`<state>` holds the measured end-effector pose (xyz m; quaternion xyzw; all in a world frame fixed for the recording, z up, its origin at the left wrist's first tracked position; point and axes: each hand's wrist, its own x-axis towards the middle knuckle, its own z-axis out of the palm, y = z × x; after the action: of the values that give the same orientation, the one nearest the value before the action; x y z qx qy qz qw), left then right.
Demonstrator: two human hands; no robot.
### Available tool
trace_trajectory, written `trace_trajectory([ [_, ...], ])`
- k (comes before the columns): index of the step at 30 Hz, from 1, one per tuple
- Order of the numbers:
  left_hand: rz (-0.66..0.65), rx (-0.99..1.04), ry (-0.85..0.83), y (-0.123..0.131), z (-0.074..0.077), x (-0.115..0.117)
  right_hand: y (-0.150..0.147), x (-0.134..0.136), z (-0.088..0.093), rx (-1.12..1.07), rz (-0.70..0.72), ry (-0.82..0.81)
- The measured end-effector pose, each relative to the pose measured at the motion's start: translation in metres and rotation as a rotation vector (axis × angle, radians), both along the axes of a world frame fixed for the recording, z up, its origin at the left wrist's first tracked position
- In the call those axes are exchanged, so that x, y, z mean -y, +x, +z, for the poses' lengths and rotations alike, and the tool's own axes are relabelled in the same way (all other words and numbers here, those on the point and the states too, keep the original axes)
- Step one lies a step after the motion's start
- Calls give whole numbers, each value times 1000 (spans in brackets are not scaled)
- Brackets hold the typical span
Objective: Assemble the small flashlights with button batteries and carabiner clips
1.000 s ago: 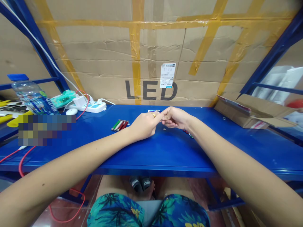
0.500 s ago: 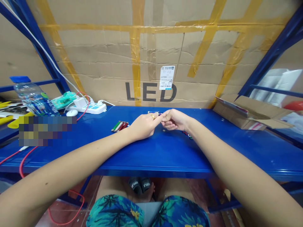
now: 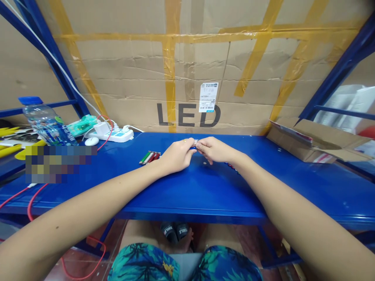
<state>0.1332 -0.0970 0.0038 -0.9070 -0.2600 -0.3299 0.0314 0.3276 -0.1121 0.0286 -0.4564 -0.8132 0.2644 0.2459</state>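
Note:
My left hand is closed around a small blue and silver piece above the blue table. Its silver end sticks out between the two hands, and most of it is hidden by fingers. My right hand pinches that silver end with thumb and fingertips. Left of my left hand, several slim tubes in green, white and red with metal ends lie side by side on the table. Small coloured pieces show beside my right wrist, partly covered by the forearm.
The blue table backs onto a large taped carton. At left stand a water bottle, a white power strip, a mouse and a red cable. An open cardboard box sits at right.
My hands have drawn slightly apart, so the silver end of the piece now shows between them. The right fingers have straightened into a pinch. The view has shifted a little.

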Motion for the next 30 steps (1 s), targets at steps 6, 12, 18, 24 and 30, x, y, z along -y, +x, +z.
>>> trace_trajectory([
  [6,-19,155,-12,3,2,2,-5,1,-3,-105,-66,108],
  [12,-23,141,1,3,-1,1,-5,-2,-6,-193,-35,25],
  [18,-2,134,-44,4,0,1,-5,-4,-4,-310,-3,-159],
  [24,1,168,-114,7,0,0,-1,-2,1,-298,14,-233],
  [30,-10,186,-182,8,2,2,1,-1,3,-266,0,-226],
])
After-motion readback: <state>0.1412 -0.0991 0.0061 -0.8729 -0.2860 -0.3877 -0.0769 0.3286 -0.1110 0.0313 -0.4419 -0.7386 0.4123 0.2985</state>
